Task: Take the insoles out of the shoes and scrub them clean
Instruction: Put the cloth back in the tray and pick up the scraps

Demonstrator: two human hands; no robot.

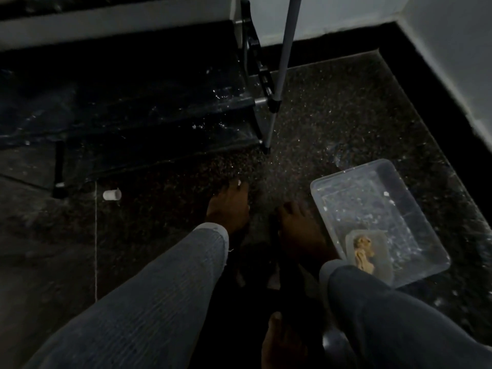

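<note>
A dim, downward view shows a seated person's legs in grey ribbed trousers point(165, 283) stretching away from the camera onto a dark speckled floor point(332, 115). Both feet are bare: the left foot point(229, 206) points forward near the middle of the view, and the right foot point(300, 230) rests just beside it, touching or nearly touching the edge of a clear plastic tub point(346, 171).

The tub sits on the floor to the right of the feet and holds shallow water with a few white flecks. In its near corner lies a pale, translucent piece with a crumpled tan lump on it point(363, 253); it is too blurred to say whether this is an insole, a cloth or a sponge. No shoe or insole can be made out with any certainty.

At the bottom edge, between the knees, one hand point(279, 342) shows only as a dark thumb and part of the palm. Which hand it is, and whether it is spread, closed or gripping something, cannot be told in the gloom.

A small white cap or cup point(111, 194) lies on its side on the floor to the left. Behind the feet stand dark wet steps point(133, 110) and a metal tripod leg point(279, 75) planted on the floor near a white wall point(452, 49).
</note>
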